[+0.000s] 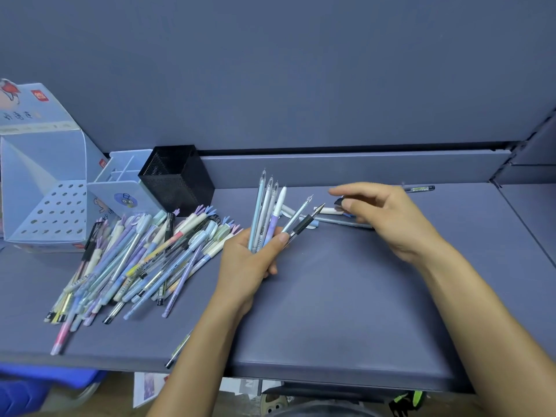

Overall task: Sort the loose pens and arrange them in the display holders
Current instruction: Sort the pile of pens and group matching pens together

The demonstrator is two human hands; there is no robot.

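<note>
My left hand grips a fanned bundle of several pens, tips pointing up and away; one with a black rubber grip sticks out to the right. My right hand reaches left over a few loose pens lying on the shelf, fingers loosely extended just above them, and I cannot see it holding anything. A big pile of pastel pens lies to the left. Behind the pile stand a black mesh holder, a light blue divided holder and a perforated cardboard display stand.
One dark-capped pen lies by the back ledge at the right. A stray pen sits near the front edge of the grey shelf. A blue crate is below the shelf at the lower left.
</note>
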